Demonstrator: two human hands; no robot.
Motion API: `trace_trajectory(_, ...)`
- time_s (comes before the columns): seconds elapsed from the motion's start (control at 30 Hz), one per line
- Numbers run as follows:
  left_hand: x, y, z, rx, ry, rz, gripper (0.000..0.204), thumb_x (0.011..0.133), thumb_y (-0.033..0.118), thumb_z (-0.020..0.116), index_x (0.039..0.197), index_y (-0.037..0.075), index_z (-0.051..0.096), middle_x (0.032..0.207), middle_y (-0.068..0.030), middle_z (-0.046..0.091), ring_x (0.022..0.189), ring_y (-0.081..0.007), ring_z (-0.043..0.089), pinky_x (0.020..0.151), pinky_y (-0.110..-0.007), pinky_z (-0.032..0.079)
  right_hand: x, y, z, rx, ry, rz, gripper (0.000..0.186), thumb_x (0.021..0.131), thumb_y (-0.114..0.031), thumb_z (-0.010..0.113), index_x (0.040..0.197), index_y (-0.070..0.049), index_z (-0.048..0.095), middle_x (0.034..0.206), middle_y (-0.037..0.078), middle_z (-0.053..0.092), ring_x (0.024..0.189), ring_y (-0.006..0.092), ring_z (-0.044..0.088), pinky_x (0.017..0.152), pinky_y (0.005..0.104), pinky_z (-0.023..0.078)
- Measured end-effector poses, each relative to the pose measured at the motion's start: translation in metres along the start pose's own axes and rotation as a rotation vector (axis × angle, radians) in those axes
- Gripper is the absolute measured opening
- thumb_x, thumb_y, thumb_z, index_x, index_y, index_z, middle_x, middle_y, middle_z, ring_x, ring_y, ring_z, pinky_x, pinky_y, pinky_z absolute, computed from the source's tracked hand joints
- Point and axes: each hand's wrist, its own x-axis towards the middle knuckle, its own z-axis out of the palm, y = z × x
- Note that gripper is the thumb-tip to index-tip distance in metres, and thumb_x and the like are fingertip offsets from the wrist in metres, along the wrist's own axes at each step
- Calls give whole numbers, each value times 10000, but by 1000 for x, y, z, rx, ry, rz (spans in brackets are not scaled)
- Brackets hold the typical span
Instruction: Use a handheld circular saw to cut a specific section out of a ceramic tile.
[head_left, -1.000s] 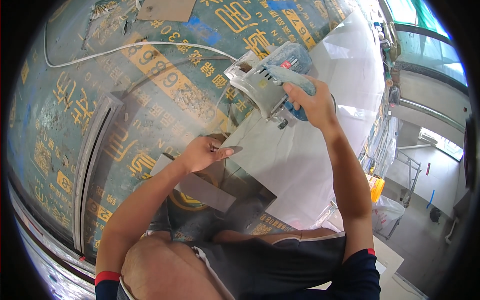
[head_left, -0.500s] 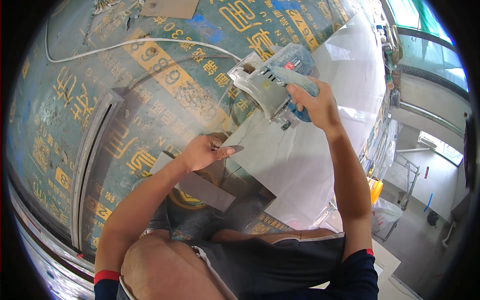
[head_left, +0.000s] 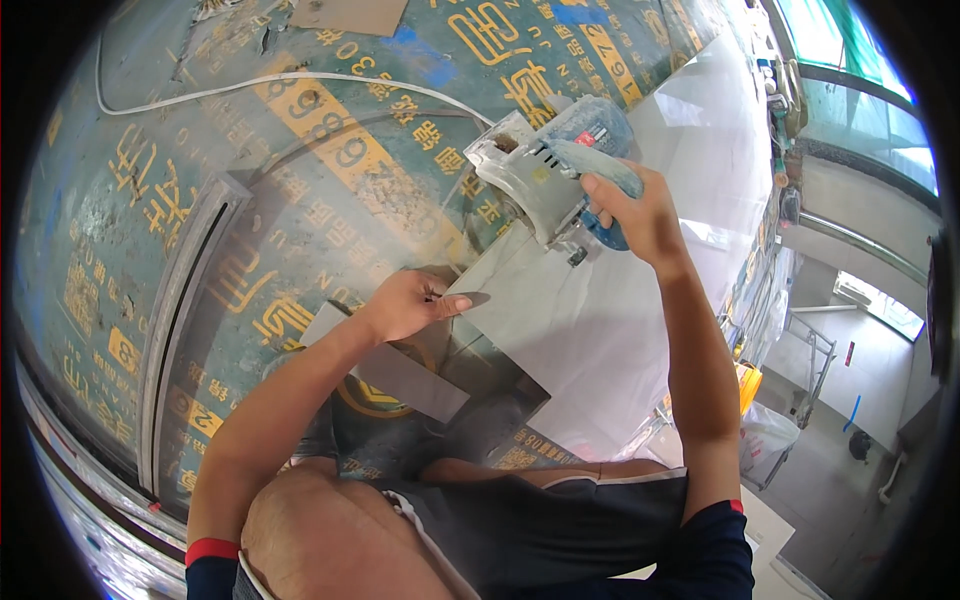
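Observation:
My right hand [head_left: 640, 208] is wrapped around the handle of a dusty blue-and-grey tile saw [head_left: 560, 165]. The saw rests at the far left edge of a large pale tile [head_left: 590, 330], and its blade is hidden under the metal guard. At the tile's near left corner my left hand [head_left: 412, 305] pinches the edge, thumb on top and fingers curled beneath. Haze and dust hang over the floor beyond that edge. A narrow grey tile strip [head_left: 410, 383] lies below my left forearm.
A white cord [head_left: 290, 78] runs leftward from the saw over the green printed floor covering [head_left: 110, 260]. To the left lies a long grey metal channel [head_left: 185, 300]. A brown cardboard piece [head_left: 350, 12] is at the far side. A yellow bucket [head_left: 748, 385] and plastic bag [head_left: 770, 432] stand right.
The saw in my right hand has shifted slightly to the right and nearer along the tile edge. My left hand stays on the corner.

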Motion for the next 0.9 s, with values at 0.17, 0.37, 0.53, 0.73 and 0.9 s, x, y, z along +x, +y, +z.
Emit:
trace_trajectory(0.17,2,-10,2,15,6,-4,496,918,498,700,949,6,752,721,-99,633,693,-181,552,675,-354,463,-1,1,0,-8,-5,-10,369,879,-341,742,1004,5,711,718,-7,612,633,66,516,591,240,426)
trace_trajectory(0.37,3,-10,3,27,24,14,532,903,550,692,932,21,750,685,-118,613,653,-219,536,665,-364,466,-2,4,-2,-28,-1,3,375,878,-351,741,1001,2,714,707,-11,607,629,66,516,588,242,424)
trace_trajectory(0.53,3,-9,3,45,30,17,531,904,550,691,922,23,750,675,-112,604,643,-215,517,656,-364,461,-3,5,-3,-32,-3,1,375,879,-352,737,992,4,715,696,-9,603,629,66,516,586,241,420)
trace_trajectory(0.73,3,-12,4,5,21,25,526,906,548,691,945,28,750,667,-108,596,641,-203,516,652,-365,458,-4,9,-4,-43,0,6,373,881,-349,731,990,7,715,702,-9,608,627,68,517,589,243,421)
trace_trajectory(0.9,1,-6,1,25,-2,-30,512,913,542,684,982,40,759,707,-98,641,674,-198,561,684,-352,481,-6,7,-4,-30,-8,-5,355,885,-331,726,981,11,715,700,-7,609,628,69,518,597,245,423)
